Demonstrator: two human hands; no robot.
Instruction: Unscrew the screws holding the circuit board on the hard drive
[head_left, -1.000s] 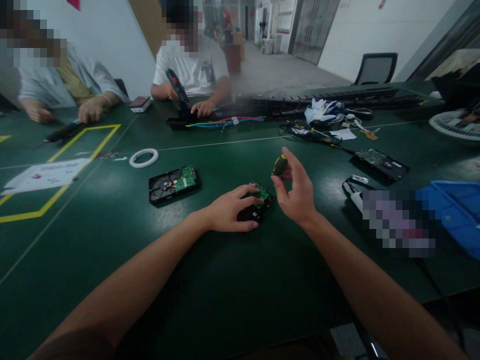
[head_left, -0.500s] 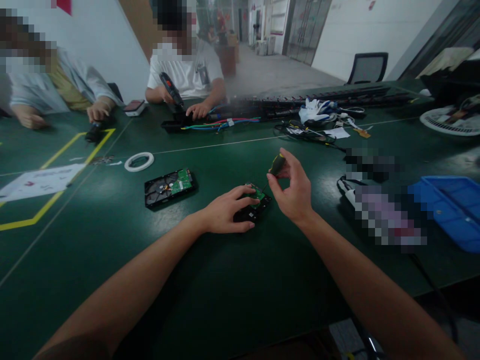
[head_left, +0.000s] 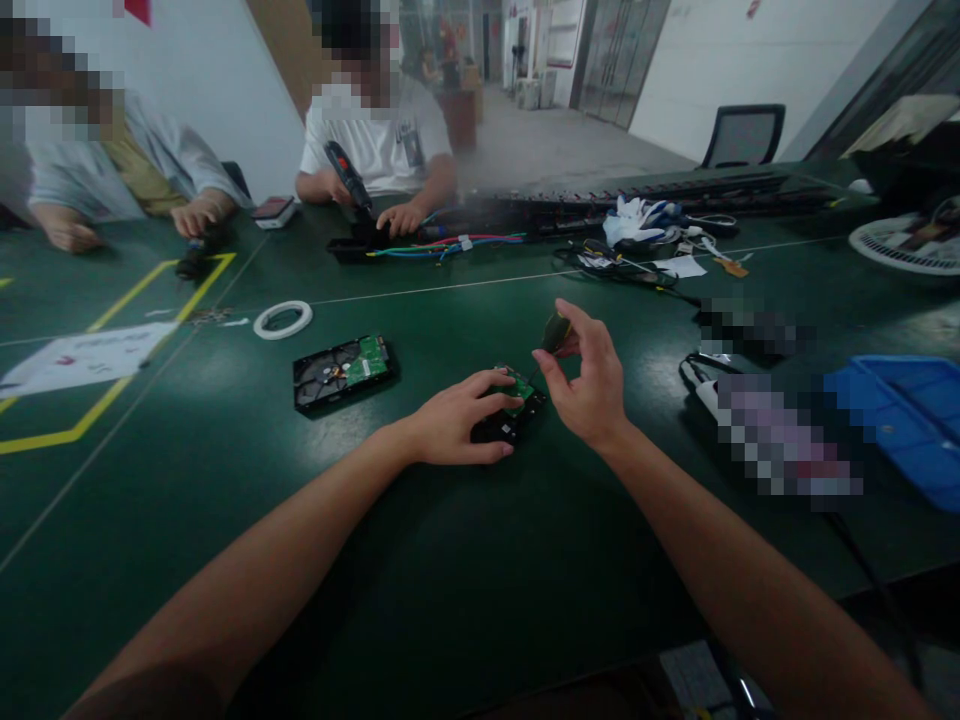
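A hard drive (head_left: 510,428) with a green circuit board lies on the table in front of me. My left hand (head_left: 465,418) grips it from the left, fingers over its top and thumb along the near edge, covering much of it. Closed round the dark green and yellow handle of a screwdriver (head_left: 556,331) is my right hand (head_left: 589,380). The screwdriver leans, its thin shaft running down to the right part of the drive's board; whether the tip sits in a screw is too small to tell. To the left lies a second hard drive (head_left: 343,372), board side up, untouched.
A roll of white tape (head_left: 283,320) lies beyond the second drive. On the right are a blue tray (head_left: 904,425) and a blurred-out object with a cable. White gloves (head_left: 637,222) and cables lie farther back. Across the table, one co-worker holds a power screwdriver (head_left: 349,180); another sits left.
The whole view has shifted slightly. My right hand's fingers have turned a little on the screwdriver handle; my left hand stays on the hard drive.
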